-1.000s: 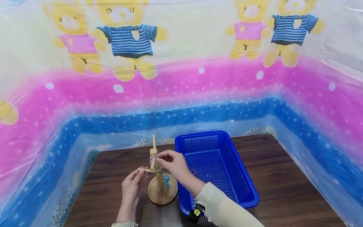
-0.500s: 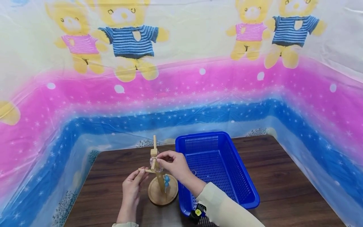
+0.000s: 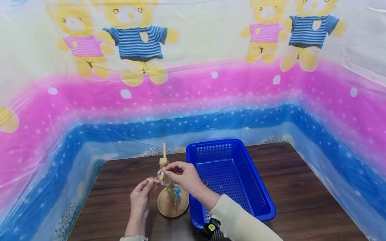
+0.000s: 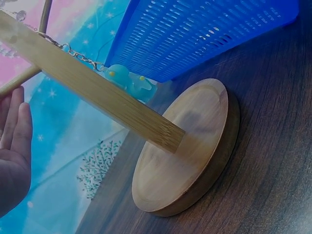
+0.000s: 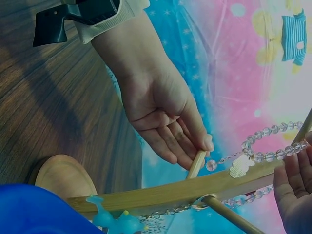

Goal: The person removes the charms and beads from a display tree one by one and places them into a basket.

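Item one: a pale wooden display stand [image 4: 114, 101] with a flat post and round pegs is standing upright on its thick disc-shaped wooden base [image 4: 189, 157], resting on a dark brown wood-grain table [image 3: 301, 197] just left of the basket. Item two: a bracelet of clear, faintly pink round beads [image 5: 269, 157] with a pale cloud-shaped charm [image 5: 242, 166] is lying about the upper part of the stand, near a peg pointing toward the wearer; whether it is fully encircling that peg cannot be told. Item three: the bare right hand [image 3: 189, 180], in a cream sleeve [image 3: 241, 219], is pinching the bracelet between thumb and fingers. Item four: the bare left hand [image 3: 139, 198] is gripping the tip of a side peg [image 5: 196, 166] between thumb and fingers. Item five: a translucent light-blue figurine with yellow dots [image 4: 129, 84] is hanging by a metal link chain [image 4: 89, 60] from a peg on the right side, close to the post. Item six: a rectangular blue perforated plastic basket [image 3: 256, 187] is sitting on the table, a small pale ring-shaped piece [image 3: 207, 182] showing inside. Item seven: a cloth backdrop printed with bears [image 3: 193, 90] is hanging behind.
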